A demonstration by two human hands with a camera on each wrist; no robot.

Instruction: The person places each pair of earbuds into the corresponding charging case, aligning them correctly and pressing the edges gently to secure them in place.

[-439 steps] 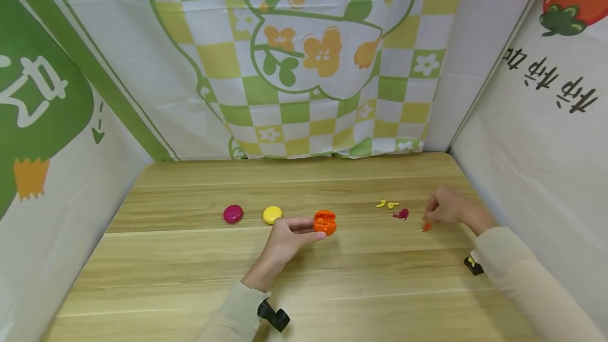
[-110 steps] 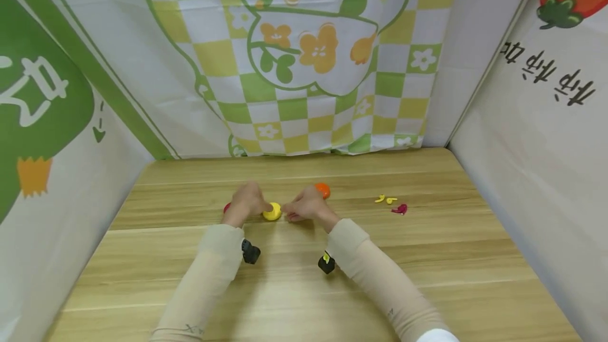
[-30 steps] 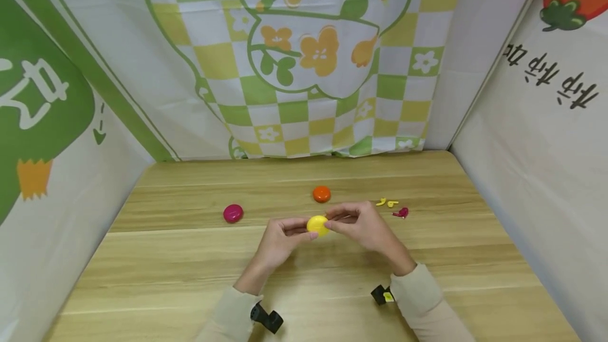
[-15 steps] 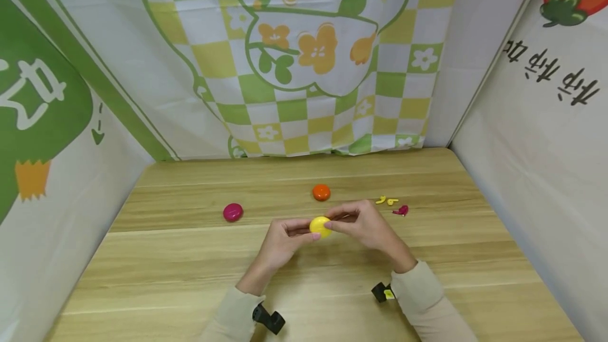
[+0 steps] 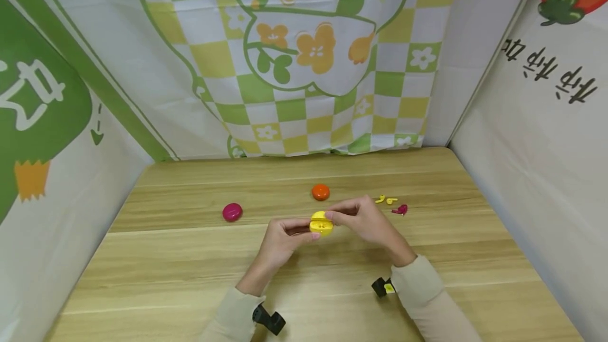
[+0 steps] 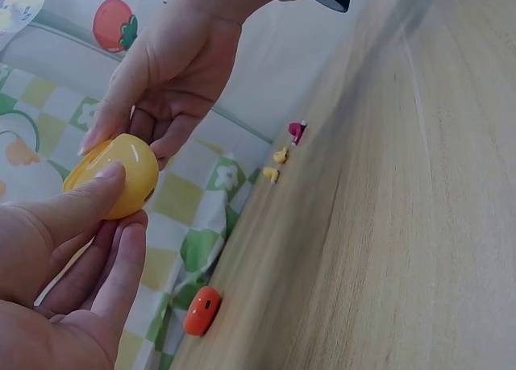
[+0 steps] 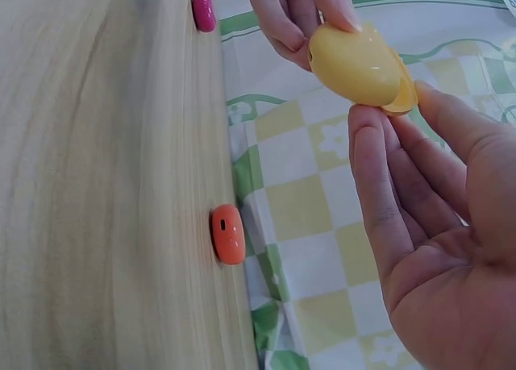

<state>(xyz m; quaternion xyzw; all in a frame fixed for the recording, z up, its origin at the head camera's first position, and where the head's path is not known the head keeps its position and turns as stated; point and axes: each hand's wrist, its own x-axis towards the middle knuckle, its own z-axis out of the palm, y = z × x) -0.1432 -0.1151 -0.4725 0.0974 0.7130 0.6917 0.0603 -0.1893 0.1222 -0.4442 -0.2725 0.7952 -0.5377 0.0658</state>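
A round yellow earbud case (image 5: pixel 322 229) is held above the middle of the table with its lid partly raised. My left hand (image 5: pixel 279 244) grips its body from the left, between thumb and fingers. On the other side, my right hand (image 5: pixel 366 224) pinches the lid, thumb at the front. The right wrist view shows the yellow case (image 7: pixel 355 64) from behind, the lid tilted off the body. Two yellow earbuds (image 5: pixel 391 201) lie on the table at the right, beside magenta earbuds (image 5: pixel 402 209).
A closed orange earbud case (image 5: pixel 320 191) sits on the wooden table (image 5: pixel 190 268) behind the hands. Farther left is a closed magenta earbud case (image 5: pixel 232 212). A patterned curtain (image 5: pixel 294 120) hangs along the table's back edge, with cloth walls at both sides.
The yellow case went from the table into my hands, and its lid has just swung up. The orange case, held open much earlier, now lies closed on the table; the loose orange earbud is gone.
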